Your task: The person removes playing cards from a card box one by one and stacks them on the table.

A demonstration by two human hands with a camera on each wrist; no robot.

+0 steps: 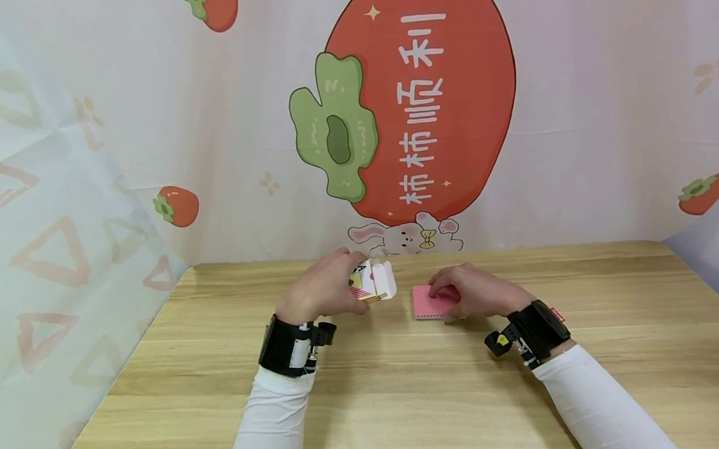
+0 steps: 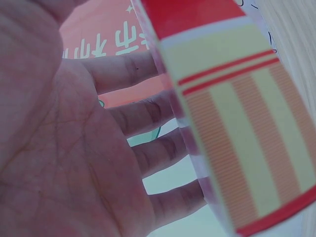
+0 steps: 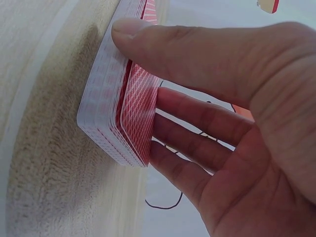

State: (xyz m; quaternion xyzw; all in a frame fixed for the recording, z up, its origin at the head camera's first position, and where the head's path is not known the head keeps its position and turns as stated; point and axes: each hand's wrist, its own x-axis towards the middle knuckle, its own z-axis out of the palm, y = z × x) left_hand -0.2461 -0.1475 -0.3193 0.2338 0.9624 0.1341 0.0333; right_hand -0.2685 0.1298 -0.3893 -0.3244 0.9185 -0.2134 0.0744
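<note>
plainly, left fingers [image 2: 143,113] clamp the box [image 2: 247,143] between them, right fingers [image 3: 197,106] the card deck [image 3: 139,106].

The left hand [image 1: 320,289] and right hand [image 1: 486,290] are bare — white sleeves [image 1: 271,422] end near black wristbands [image 1: 277,345], each bearing a small black camera [image 1: 326,334]; a white patch [image 1: 299,352] marks the left band, a red tag [image 1: 557,315] the right.

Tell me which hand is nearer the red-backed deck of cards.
Right. The right hand touches the deck of cards; the left hand is apart from it, off to its left, holding the card box.
</note>
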